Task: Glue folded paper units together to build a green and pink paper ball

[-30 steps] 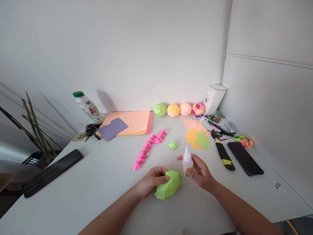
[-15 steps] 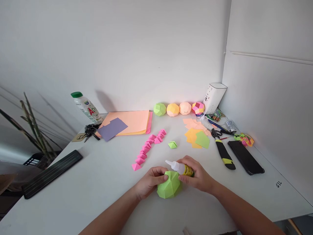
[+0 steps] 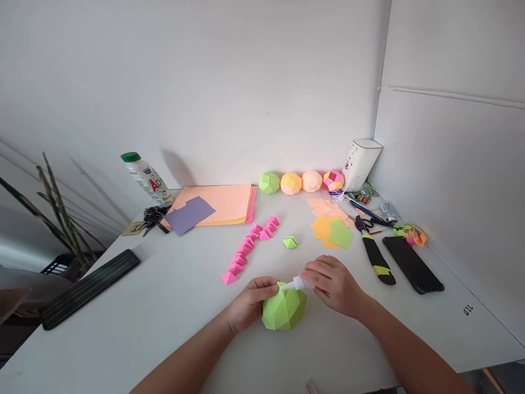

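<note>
My left hand (image 3: 251,303) is closed on the upper left edge of a green faceted paper ball (image 3: 284,311), thumb and fingers pinching near its top. In my right hand (image 3: 334,285) is a glue bottle (image 3: 298,283) with a white pointed nozzle, tipped to the left. The nozzle tip is at the ball's upper edge; my fingers cover most of the bottle. A small folded green paper piece (image 3: 290,242) lies beyond the ball. Left of it runs a slanting row of several pink folded paper pieces (image 3: 244,249).
Finished paper balls (image 3: 291,184) line the wall. Cut paper pieces (image 3: 328,230), a cutter (image 3: 378,260) and a black phone (image 3: 413,265) lie right. Coloured sheets (image 3: 225,203), a white bottle (image 3: 148,179), keys (image 3: 155,218) and a long black bar (image 3: 90,289) are left.
My right hand has turned the glue bottle and brought its nozzle down to the green ball's top edge. My right fingers have left the ball; my left hand still grips it.
</note>
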`<state>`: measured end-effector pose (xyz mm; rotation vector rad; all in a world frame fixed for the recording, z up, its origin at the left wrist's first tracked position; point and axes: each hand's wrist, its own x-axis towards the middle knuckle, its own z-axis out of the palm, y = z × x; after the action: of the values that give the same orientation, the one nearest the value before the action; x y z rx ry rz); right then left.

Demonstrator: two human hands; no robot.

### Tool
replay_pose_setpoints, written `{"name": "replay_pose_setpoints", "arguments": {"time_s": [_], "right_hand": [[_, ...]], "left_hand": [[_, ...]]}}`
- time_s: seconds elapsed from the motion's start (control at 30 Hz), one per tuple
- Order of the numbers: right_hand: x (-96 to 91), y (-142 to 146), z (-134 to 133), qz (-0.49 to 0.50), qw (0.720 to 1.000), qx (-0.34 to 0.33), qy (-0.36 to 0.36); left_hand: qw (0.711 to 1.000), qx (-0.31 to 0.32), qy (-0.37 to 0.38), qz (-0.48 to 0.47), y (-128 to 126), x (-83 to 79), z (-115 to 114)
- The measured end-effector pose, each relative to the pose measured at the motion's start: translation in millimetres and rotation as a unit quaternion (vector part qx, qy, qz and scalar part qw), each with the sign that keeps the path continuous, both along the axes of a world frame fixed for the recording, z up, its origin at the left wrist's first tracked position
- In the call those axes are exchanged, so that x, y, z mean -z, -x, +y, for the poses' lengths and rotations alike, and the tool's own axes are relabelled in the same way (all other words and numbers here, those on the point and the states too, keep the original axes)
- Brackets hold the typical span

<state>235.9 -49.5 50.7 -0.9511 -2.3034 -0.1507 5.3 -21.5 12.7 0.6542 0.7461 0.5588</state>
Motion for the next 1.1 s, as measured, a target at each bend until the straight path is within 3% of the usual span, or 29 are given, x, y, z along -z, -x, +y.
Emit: {"name": "replay_pose_setpoints", "arguments": {"time_s": [0.47, 0.63, 0.77, 0.87, 1.1], "right_hand": [[8.5, 0.9, 0.7, -0.055, 0.996, 0.049, -0.042], [8.4, -0.9, 1.5, -0.004, 0.997, 0.071, -0.041], [8.2, -2.3, 0.9, 0.044, 0.999, 0.028, 0.004], [8.6, -1.4, -0.8, 0.026, 0.999, -0.003, 0.032], [8.7, 1.8, 0.0, -0.005, 1.000, 0.002, 0.008]], "left_hand": [[1.000, -0.001, 0.004, -0.001, 0.1, -1.4, -1.1], [1.000, -0.004, 0.005, -0.004, 0.3, -1.9, -1.9], [1.000, -0.003, 0.008, -0.006, -0.2, -3.8, -0.8], [1.000, -0.002, 0.008, -0.013, -0.4, -4.4, -0.4], [1.000, -0.008, 0.010, -0.006, 0.2, -3.1, -0.7]]}}
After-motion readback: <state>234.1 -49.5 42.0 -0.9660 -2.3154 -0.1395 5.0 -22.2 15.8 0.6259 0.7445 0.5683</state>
